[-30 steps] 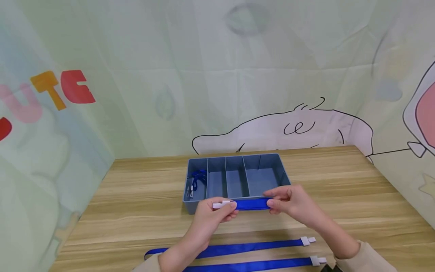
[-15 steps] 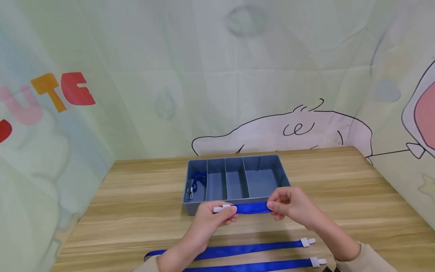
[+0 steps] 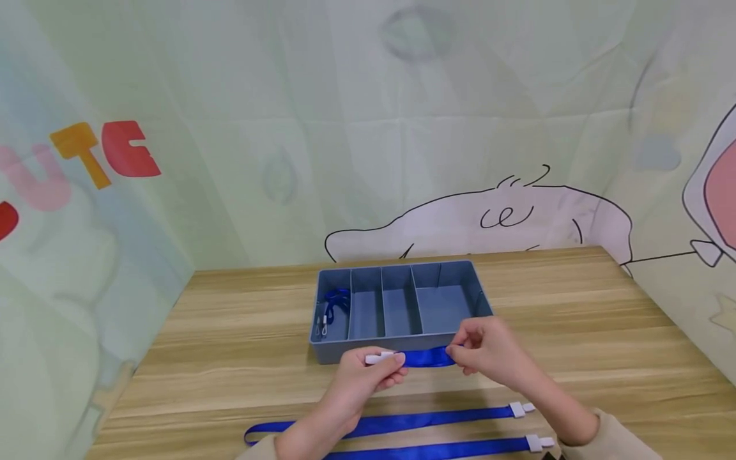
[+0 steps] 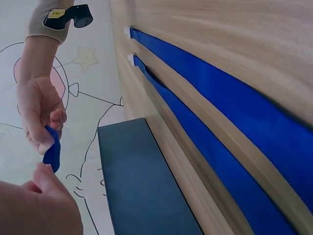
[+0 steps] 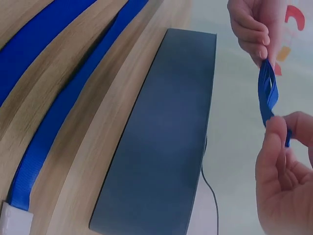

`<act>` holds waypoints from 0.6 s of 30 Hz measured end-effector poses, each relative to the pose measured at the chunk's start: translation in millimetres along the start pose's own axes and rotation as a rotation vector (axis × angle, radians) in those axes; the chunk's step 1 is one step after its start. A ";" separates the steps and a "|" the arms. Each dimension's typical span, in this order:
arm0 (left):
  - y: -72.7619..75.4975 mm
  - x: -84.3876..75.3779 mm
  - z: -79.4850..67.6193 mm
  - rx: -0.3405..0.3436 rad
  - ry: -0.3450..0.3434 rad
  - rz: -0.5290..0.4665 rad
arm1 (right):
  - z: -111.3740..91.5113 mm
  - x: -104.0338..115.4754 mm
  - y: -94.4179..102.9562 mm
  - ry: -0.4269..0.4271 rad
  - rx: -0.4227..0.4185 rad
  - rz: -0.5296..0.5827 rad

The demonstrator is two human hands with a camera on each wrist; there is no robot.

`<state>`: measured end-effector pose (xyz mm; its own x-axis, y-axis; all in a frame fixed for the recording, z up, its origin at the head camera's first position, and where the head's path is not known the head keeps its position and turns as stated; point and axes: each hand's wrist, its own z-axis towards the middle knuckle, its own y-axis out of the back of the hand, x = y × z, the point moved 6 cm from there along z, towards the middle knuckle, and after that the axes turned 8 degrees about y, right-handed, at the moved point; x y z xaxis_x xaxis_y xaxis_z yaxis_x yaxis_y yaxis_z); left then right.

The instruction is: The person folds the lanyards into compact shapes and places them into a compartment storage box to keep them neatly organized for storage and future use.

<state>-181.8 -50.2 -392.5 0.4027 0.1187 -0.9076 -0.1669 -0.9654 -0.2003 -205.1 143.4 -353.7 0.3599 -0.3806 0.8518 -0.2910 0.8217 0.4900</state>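
Between both hands, just in front of the divided box, a blue lanyard is held folded into a short bundle. My left hand pinches its left end, where a white plastic clip sticks out above the thumb. Thumb and fingers of my right hand pinch the other end. In the right wrist view the folded lanyard shows several layers with a gap between them. Its ends are partly hidden by the fingers.
A grey-blue box with several compartments stands behind the hands. A coiled blue lanyard lies in its leftmost compartment. Two more blue lanyards, a farther one and a nearer one, stretch across the wooden table, white clips to the right.
Both hands have come down slightly with the folded lanyard. The right hand has shifted a little left, bringing the hands closer, and its fingers have bent in more at the lanyard's end.
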 end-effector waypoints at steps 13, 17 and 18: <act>-14.8 -2.7 -0.2 -0.009 -0.011 -0.031 | 1.9 9.9 -2.9 -0.015 -0.045 -0.050; -18.1 -4.6 -0.6 -0.002 -0.015 -0.035 | 3.2 11.3 -5.1 -0.033 -0.022 0.017; -19.1 -5.0 -0.6 0.002 -0.020 -0.034 | 3.6 11.5 -5.8 -0.037 -0.015 0.033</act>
<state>-180.0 -32.5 -383.9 0.3901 0.1556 -0.9075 -0.1551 -0.9604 -0.2314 -202.5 132.7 -346.0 0.3168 -0.3686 0.8739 -0.2890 0.8401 0.4591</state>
